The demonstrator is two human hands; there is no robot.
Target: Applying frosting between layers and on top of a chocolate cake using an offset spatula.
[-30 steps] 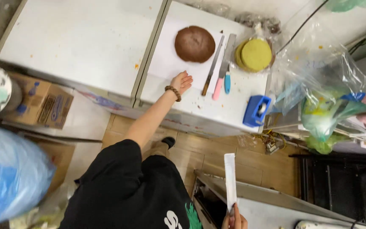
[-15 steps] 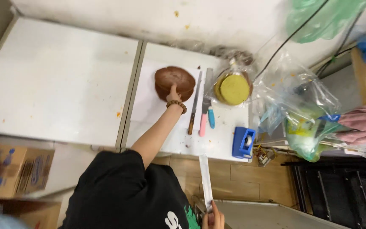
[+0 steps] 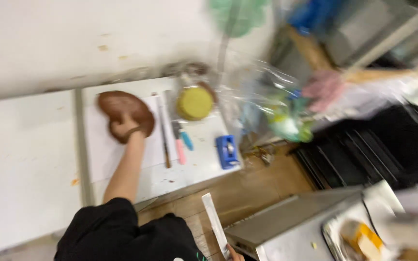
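Through heavy blur, the left hand (image 3: 122, 128) rests, seemingly open, on the brown cake (image 3: 124, 108) at the table's (image 3: 25, 159) far edge, while the right hand (image 3: 233, 253), mostly cut off below, grips a white strip (image 3: 215, 223).

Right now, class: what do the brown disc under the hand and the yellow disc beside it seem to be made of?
Brown disc: probably chocolate sponge cake, matte dark brown, round and flat; left hand rests on it. Yellow disc: perhaps plain sponge, pale matte yellow. Blur leaves both uncertain.
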